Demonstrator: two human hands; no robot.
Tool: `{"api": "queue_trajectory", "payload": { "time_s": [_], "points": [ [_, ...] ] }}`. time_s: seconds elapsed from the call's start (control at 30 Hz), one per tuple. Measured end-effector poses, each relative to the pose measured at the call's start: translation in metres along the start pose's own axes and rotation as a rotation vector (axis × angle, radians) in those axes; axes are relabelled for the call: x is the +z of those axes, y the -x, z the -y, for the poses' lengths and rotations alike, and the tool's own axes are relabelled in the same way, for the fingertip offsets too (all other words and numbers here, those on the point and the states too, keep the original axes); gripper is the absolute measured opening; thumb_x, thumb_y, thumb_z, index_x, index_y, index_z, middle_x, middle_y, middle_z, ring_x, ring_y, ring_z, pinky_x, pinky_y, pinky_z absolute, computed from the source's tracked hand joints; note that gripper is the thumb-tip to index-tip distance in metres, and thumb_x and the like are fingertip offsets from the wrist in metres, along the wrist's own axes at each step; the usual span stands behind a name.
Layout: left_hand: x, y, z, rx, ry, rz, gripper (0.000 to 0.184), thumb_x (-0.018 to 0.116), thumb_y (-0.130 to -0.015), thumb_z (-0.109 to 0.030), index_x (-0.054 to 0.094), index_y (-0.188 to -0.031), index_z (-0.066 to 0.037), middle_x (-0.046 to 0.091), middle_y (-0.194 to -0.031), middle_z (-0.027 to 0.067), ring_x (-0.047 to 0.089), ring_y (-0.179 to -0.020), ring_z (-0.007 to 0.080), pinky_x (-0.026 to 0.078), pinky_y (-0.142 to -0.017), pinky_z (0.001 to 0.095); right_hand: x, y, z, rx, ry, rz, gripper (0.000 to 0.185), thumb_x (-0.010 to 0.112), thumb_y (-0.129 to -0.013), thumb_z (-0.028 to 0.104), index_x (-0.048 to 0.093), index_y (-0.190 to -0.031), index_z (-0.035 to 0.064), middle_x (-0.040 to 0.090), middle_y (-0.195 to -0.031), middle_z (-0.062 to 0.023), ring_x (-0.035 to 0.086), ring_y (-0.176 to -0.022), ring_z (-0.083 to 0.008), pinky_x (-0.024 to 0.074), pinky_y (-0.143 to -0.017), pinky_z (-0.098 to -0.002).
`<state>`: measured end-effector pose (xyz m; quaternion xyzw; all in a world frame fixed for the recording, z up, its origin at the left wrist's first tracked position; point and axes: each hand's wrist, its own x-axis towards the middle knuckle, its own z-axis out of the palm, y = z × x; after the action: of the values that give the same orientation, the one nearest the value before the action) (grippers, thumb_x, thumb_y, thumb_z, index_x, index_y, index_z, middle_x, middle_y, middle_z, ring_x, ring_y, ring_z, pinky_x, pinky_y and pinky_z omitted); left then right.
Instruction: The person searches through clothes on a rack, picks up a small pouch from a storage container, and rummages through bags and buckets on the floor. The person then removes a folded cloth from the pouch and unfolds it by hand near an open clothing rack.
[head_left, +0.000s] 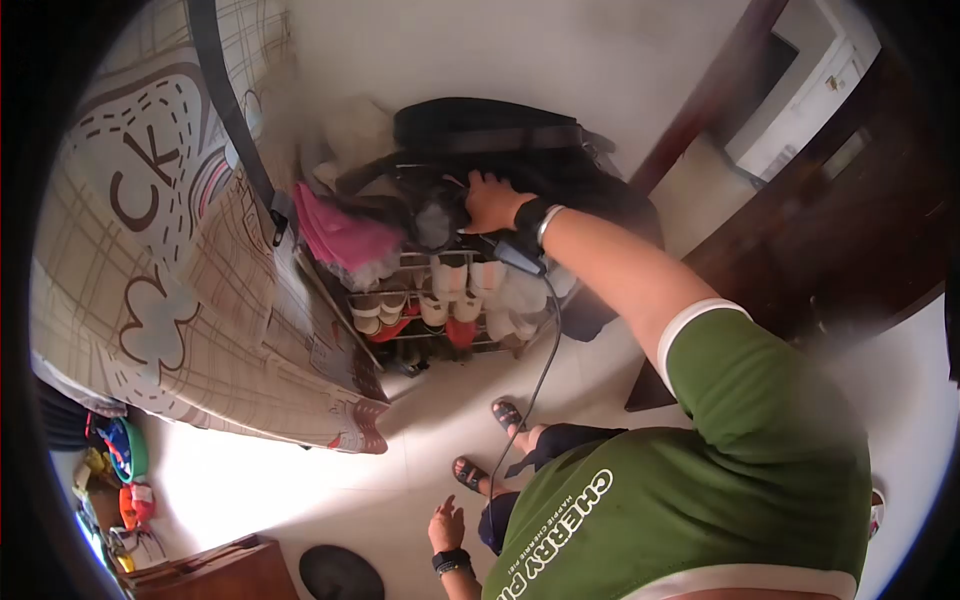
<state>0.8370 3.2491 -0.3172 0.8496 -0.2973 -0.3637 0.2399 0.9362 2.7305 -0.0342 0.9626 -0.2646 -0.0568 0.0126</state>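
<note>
My right hand (490,203) reaches onto a dark pile on top of a shoe rack (430,258). Its fingers are spread over the black bags and cloth (590,180), with the fingertips partly lost against the dark material. A greyish, rounded item (434,226) lies beside the thumb. Just below the wrist is a small dark device (519,257), with a cable (545,375) running down toward my waist. My left hand (446,527) hangs low by my side, fingers loosely apart and holding nothing. Both wrists wear black bands.
Several pairs of shoes (450,285) fill the rack, beside a pink cloth (345,228). A patterned fabric cover (200,290) with a hanging strap (235,110) stands left. Dark wooden furniture (800,230) is right. A round black object (341,573) lies on the floor.
</note>
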Motion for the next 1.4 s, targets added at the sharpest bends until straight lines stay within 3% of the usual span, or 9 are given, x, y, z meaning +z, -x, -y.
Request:
{"api": "queue_trajectory", "payload": {
  "time_s": [0.2, 0.37, 0.43, 0.53, 0.63, 0.77, 1.0, 1.13, 1.4],
  "points": [
    [0.016, 0.020, 0.018, -0.128, -0.033, -0.027, 0.035, 0.056, -0.081, -0.022, 0.060, -0.116, -0.017, 0.067, -0.096, 0.0116, 0.064, -0.087, 0.0316, 0.052, -0.075, 0.0425, -0.004, 0.047, -0.029, -0.207, -0.176, -0.105, 0.076, 0.065, -0.074, 0.007, 0.034, -0.142, 0.0199, 0.028, -0.145, -0.0211, 0.028, -0.133, -0.0395, 0.0310, -0.106, -0.0505],
    [0.023, 0.015, -0.007, -0.120, -0.097, -0.079, 0.033, 0.055, -0.082, -0.021, 0.061, -0.114, -0.017, 0.067, -0.094, 0.0127, 0.065, -0.083, 0.0335, 0.052, -0.073, 0.0437, 0.065, 0.143, -0.043, -0.223, -0.399, -0.609, 0.014, 0.055, -0.080, 0.008, 0.060, -0.092, 0.0034, 0.060, -0.093, -0.0141, 0.059, -0.091, -0.0321, 0.0497, -0.074, -0.0406],
    [0.027, 0.017, -0.022, -0.126, -0.083, -0.107, 0.032, 0.054, -0.083, -0.021, 0.062, -0.114, -0.016, 0.067, -0.093, 0.0134, 0.065, -0.082, 0.0340, 0.052, -0.072, 0.0441, 0.118, 0.181, -0.056, -0.096, -0.531, -0.186, 0.025, 0.056, -0.082, 0.011, 0.058, -0.105, 0.0011, 0.058, -0.105, -0.0185, 0.055, -0.102, -0.0340, 0.0471, -0.083, -0.0404],
    [0.037, 0.026, -0.045, -0.146, -0.168, -0.022, 0.034, 0.055, -0.084, -0.021, 0.059, -0.118, -0.017, 0.066, -0.095, 0.0122, 0.065, -0.083, 0.0316, 0.052, -0.071, 0.0430, 0.202, 0.161, -0.085, 0.036, -0.215, -0.473, 0.042, 0.059, -0.082, 0.016, 0.050, -0.119, -0.0004, 0.052, -0.116, -0.0243, 0.049, -0.113, -0.0357, 0.0418, -0.093, -0.0403],
    [0.055, 0.045, -0.056, -0.075, -0.099, -0.108, 0.032, 0.053, -0.084, -0.022, 0.063, -0.113, -0.013, 0.065, -0.077, 0.0168, 0.064, -0.068, 0.0342, 0.051, -0.063, 0.0423, 0.208, 0.118, -0.101, 0.193, -0.322, -0.235, 0.061, 0.064, -0.080, 0.021, 0.040, -0.131, -0.0002, 0.044, -0.124, -0.0294, 0.040, -0.122, -0.0375, 0.0354, -0.101, -0.0405],
    [0.073, 0.082, -0.097, -0.148, 0.001, -0.142, 0.033, 0.047, -0.091, -0.025, 0.061, -0.119, -0.014, 0.062, -0.072, 0.0226, 0.058, -0.061, 0.0379, 0.046, -0.054, 0.0457, 0.250, 0.067, -0.122, 0.226, -0.168, 0.071, 0.039, 0.065, -0.075, 0.027, 0.061, -0.108, 0.0074, 0.060, -0.108, -0.0210, 0.059, -0.097, -0.0338, 0.0483, -0.083, -0.0413],
    [0.067, 0.105, -0.146, -0.463, 0.283, -0.024, 0.033, 0.049, -0.090, -0.025, 0.060, -0.118, -0.011, 0.065, -0.090, 0.0216, 0.063, -0.080, 0.0377, 0.050, -0.067, 0.0438, 0.262, 0.088, -0.140, 0.161, -0.242, -0.161, 0.019, 0.050, -0.083, 0.012, 0.066, -0.090, 0.0078, 0.066, -0.089, -0.0150, 0.065, -0.085, -0.0308, 0.0511, -0.073, -0.0443],
    [0.098, 0.084, -0.072, -0.121, -0.058, -0.150, 0.031, 0.054, -0.085, -0.021, 0.062, -0.113, -0.011, 0.066, -0.079, 0.0159, 0.065, -0.072, 0.0316, 0.052, -0.064, 0.0406, 0.241, 0.128, -0.133, -0.057, -0.091, -0.207, 0.014, 0.051, -0.080, 0.012, 0.063, -0.086, 0.0073, 0.063, -0.089, -0.0137, 0.063, -0.088, -0.0288, 0.0486, -0.079, -0.0425],
    [0.071, 0.063, -0.098, -0.163, -0.043, -0.109, 0.036, 0.056, -0.085, -0.019, 0.056, -0.121, -0.015, 0.066, -0.098, 0.0118, 0.064, -0.088, 0.0295, 0.051, -0.075, 0.0414, 0.248, 0.179, -0.133, -0.207, -0.146, -0.241, 0.010, 0.051, -0.079, 0.009, 0.056, -0.087, 0.0071, 0.057, -0.091, -0.0115, 0.057, -0.090, -0.0279, 0.0443, -0.082, -0.0401]
  ]
}}
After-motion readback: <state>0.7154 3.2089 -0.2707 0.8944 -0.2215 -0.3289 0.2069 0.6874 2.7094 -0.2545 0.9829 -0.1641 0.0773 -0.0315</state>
